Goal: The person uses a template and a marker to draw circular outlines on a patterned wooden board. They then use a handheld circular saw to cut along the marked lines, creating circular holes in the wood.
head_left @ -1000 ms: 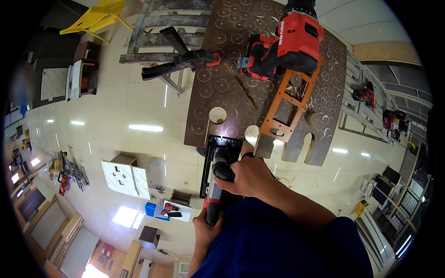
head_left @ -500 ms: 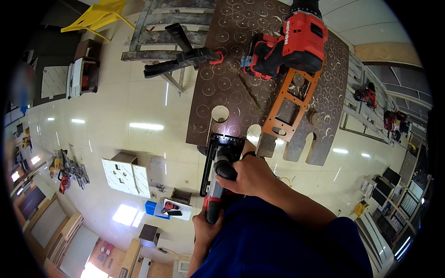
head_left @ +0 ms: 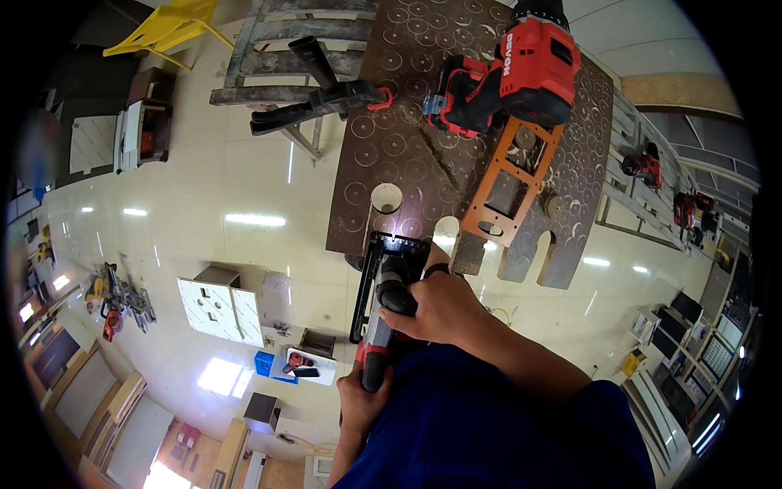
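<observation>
Both my hands are closed on a red, grey and black jigsaw [head_left: 377,326]. My right hand [head_left: 444,306] grips its black upper body near the front. My left hand [head_left: 364,399] wraps round the rear end close to my body. The jigsaw's black base plate meets the near edge of a dark brown board [head_left: 349,220] covered in ring marks. Its light shines on the board just short of a round hole [head_left: 386,198]. The blade is hidden. Right of it, U-shaped slots open to the board's near edge.
An orange template [head_left: 481,200] lies on the board, with a red cordless drill [head_left: 538,69] beyond it. At the board's left edge a black clamp [head_left: 334,98] juts out. Slatted stands [head_left: 305,33] flank the board. Sawdust [head_left: 440,159] is scattered mid-board.
</observation>
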A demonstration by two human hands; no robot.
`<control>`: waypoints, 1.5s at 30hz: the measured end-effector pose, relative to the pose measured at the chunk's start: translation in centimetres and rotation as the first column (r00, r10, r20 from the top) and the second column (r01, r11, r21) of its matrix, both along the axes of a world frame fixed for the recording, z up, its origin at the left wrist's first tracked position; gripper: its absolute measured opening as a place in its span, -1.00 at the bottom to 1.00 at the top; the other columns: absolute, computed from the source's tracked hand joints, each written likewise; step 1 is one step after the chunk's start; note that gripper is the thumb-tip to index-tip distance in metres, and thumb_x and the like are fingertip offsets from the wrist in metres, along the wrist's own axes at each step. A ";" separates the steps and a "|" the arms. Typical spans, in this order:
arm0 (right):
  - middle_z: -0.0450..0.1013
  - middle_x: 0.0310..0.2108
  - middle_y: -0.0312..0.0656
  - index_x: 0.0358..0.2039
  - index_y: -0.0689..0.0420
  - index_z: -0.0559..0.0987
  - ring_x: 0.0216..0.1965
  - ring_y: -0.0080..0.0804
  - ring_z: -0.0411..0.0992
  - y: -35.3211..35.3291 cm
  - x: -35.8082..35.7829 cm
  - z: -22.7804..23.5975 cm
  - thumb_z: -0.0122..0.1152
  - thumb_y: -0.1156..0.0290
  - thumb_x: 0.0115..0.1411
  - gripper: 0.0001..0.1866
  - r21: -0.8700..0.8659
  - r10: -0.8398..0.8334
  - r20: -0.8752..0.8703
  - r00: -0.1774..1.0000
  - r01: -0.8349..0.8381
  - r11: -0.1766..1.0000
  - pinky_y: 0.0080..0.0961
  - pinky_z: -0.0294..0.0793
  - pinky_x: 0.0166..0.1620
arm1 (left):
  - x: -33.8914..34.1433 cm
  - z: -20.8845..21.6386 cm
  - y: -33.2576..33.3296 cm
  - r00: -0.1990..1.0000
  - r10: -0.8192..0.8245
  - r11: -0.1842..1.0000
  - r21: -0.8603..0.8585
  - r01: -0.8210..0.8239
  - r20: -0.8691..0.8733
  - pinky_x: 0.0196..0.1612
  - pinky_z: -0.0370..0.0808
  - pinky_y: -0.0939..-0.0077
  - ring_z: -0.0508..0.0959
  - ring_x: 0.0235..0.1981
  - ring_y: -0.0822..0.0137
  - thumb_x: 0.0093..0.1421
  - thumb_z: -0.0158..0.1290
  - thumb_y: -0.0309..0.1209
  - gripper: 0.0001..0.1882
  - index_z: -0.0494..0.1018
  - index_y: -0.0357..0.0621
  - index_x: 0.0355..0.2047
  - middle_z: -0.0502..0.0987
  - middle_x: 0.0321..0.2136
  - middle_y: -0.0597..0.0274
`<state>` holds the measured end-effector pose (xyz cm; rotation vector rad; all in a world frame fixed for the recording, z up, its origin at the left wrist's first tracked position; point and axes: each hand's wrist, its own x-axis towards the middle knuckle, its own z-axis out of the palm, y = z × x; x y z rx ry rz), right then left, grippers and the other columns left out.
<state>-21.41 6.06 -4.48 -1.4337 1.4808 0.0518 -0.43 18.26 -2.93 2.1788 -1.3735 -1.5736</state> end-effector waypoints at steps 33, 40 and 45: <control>0.50 -0.68 0.04 -0.64 0.18 0.62 -0.54 0.09 0.55 -0.2 -0.3 -0.5 0.29 -0.18 0.08 -0.41 0.004 0.018 -0.013 1.000 -0.018 1.000 -0.10 0.58 -0.36 | 0.0 -0.2 -0.3 1.000 -0.011 1.000 0.004 0.012 -0.017 -0.55 0.46 0.30 0.56 -0.71 0.16 0.09 0.30 -0.28 -0.70 0.55 -0.31 -0.41 0.49 -0.73 -0.01; 0.49 -0.69 0.04 -0.64 0.18 0.63 -0.55 0.10 0.54 -0.4 -0.3 -0.5 0.29 -0.19 0.07 -0.41 -0.010 0.005 -0.011 1.000 -0.005 1.000 -0.10 0.57 -0.38 | -0.1 -0.1 -0.6 1.000 -0.016 1.000 0.006 0.016 -0.013 -0.55 0.47 0.30 0.58 -0.70 0.13 0.09 0.31 -0.28 -0.69 0.54 -0.32 -0.41 0.49 -0.73 -0.03; 0.49 -0.69 0.04 -0.64 0.18 0.63 -0.54 0.10 0.54 -0.4 -0.4 -0.5 0.28 -0.19 0.07 -0.40 -0.016 0.008 -0.020 1.000 -0.008 1.000 -0.10 0.58 -0.38 | -0.2 -0.2 -0.7 1.000 -0.023 1.000 -0.013 0.023 -0.014 -0.55 0.48 0.30 0.58 -0.70 0.12 0.09 0.31 -0.28 -0.69 0.55 -0.33 -0.41 0.50 -0.72 -0.05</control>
